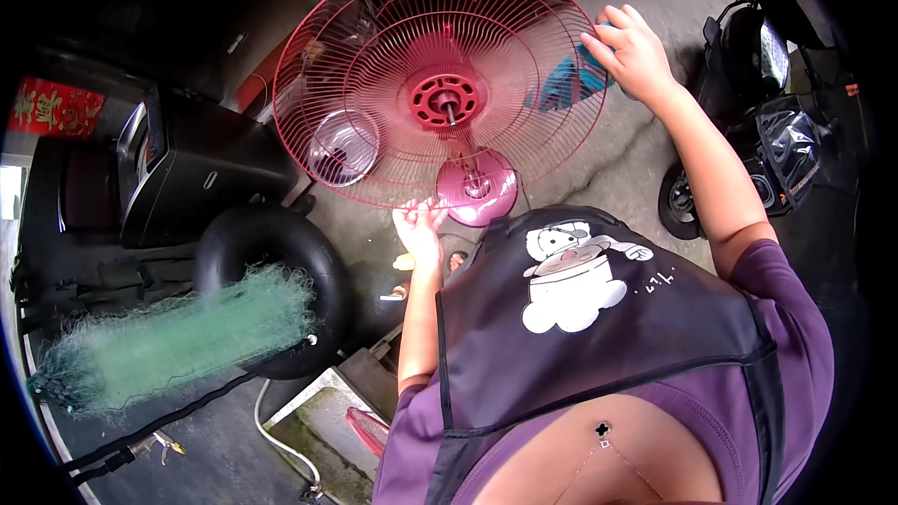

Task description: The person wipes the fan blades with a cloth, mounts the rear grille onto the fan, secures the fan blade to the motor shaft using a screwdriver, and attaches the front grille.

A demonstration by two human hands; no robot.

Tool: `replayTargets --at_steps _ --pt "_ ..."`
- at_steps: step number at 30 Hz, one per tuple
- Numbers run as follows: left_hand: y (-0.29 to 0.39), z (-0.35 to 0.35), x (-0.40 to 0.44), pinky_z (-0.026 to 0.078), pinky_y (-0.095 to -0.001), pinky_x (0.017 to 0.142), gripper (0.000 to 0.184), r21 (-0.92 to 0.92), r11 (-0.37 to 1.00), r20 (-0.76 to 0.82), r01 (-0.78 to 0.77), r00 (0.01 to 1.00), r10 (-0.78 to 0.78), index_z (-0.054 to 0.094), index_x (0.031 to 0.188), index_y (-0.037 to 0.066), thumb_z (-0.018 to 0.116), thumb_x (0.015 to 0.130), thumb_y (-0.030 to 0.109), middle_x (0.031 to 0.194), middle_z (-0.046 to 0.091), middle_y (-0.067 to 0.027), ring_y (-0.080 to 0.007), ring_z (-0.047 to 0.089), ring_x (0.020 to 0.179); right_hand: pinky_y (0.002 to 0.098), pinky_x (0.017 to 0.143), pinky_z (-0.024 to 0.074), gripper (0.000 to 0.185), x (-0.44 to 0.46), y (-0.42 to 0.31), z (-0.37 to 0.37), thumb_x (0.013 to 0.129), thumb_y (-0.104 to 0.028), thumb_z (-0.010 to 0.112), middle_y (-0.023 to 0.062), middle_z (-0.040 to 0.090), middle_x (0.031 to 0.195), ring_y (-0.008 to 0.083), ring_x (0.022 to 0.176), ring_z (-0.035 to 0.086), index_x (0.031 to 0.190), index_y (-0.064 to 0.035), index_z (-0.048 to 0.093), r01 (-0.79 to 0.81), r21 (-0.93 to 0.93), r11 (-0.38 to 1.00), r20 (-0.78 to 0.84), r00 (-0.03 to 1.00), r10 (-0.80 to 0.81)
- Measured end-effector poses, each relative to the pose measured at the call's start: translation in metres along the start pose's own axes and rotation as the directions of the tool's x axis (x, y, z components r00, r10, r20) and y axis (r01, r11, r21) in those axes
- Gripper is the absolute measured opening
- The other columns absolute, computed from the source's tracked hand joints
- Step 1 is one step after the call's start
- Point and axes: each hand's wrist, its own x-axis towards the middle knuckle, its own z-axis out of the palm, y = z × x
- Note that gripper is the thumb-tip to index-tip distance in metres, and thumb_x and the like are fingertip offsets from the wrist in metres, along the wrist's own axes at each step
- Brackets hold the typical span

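In the middle stands a red-pink electric fan with its round wire guard (365,182) facing me. At its center the bare motor shaft (450,114) sticks out, with no blade on it. The round pink base (486,189) rests on the floor below. My left hand (421,229) pinches the guard's lower rim. At the upper right rim, my right hand (631,54) is closed on a blue striped cloth (561,84), which shows partly through the wires. Its fingertips are at the guard's edge. A clear plastic piece, perhaps the fan blade (344,145), shows through the guard at left.
To the left lie a black inner tube (327,266) and a bundle of green netting (187,332). A black cabinet-like box (210,178) stands behind them. A scooter (762,150) is parked at right. A stone basin (323,430) with a white hose (271,435) sits at lower left.
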Motion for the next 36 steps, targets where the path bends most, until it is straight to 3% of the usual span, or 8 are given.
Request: replayTargets --at_steps 10,15,25,28,31,36 --pt "-0.002 0.004 0.015 0.060 -0.0410 0.074 0.018 0.015 1.000 0.031 0.010 0.999 -0.011 0.037 0.112 0.006 0.048 0.098 0.001 0.102 0.059 -0.0159 -0.0335 0.070 0.084 0.0392 0.073 0.0485 0.024 0.002 0.001 0.008 0.089 -0.030 0.063 0.0048 0.057 0.086 0.0269 0.083 0.054 0.079 -0.0078 0.067 -0.007 -0.043 0.999 0.034 0.999 0.008" --pt "-0.001 0.002 0.021 0.060 -0.0395 0.071 0.021 0.077 0.997 0.003 -0.022 1.000 0.022 0.038 0.116 0.005 0.048 0.098 0.001 0.100 0.059 -0.0163 -0.0325 0.070 0.080 0.0405 0.073 0.0488 0.025 -0.004 -0.005 0.010 0.089 -0.030 0.063 0.0058 0.059 0.089 0.0286 0.084 0.054 0.080 -0.0080 0.068 -0.141 -0.070 0.988 0.065 0.987 0.146" --pt "-0.010 -0.003 0.008 0.060 -0.0399 0.071 0.019 0.059 0.997 -0.074 -0.059 0.995 0.064 0.038 0.113 0.004 0.048 0.098 0.000 0.101 0.058 -0.0164 -0.0325 0.069 0.082 0.0393 0.073 0.0484 0.024 -0.005 -0.008 0.006 0.088 -0.030 0.065 0.0049 0.059 0.089 0.0277 0.085 0.054 0.080 -0.0078 0.068 -0.136 -0.031 0.990 0.055 0.989 0.137" --pt "-0.007 -0.006 0.009 0.060 -0.0395 0.071 0.019 0.027 0.999 -0.058 -0.030 0.998 0.032 0.038 0.113 0.004 0.048 0.098 0.000 0.100 0.058 -0.0161 -0.0322 0.069 0.082 0.0385 0.073 0.0486 0.024 -0.002 -0.011 0.004 0.087 -0.030 0.065 0.0047 0.059 0.089 0.0272 0.085 0.054 0.080 -0.0078 0.068 -0.133 -0.006 0.991 0.025 0.991 0.133" --pt "0.001 -0.005 0.012 0.062 -0.0405 0.071 0.025 0.032 0.999 0.031 0.002 1.000 -0.003 0.037 0.115 0.003 0.050 0.096 -0.004 0.107 0.049 -0.0105 -0.0278 0.065 0.091 0.0386 0.074 0.0486 0.023 -0.002 -0.014 0.003 0.087 -0.030 0.065 0.0049 0.059 0.088 0.0274 0.085 0.054 0.082 -0.0080 0.068 -0.176 -0.008 0.984 0.024 0.984 0.176" --pt "0.005 -0.002 0.003 0.062 -0.0363 0.065 0.021 0.102 0.994 -0.031 -0.029 0.999 0.032 0.037 0.112 0.002 0.050 0.096 -0.002 0.100 0.052 -0.0135 -0.0281 0.068 0.079 0.0395 0.076 0.0486 0.026 0.001 -0.009 0.006 0.089 -0.033 0.063 0.0046 0.059 0.089 0.0274 0.088 0.055 0.083 -0.0090 0.070 -0.225 -0.038 0.974 0.084 0.970 0.227"
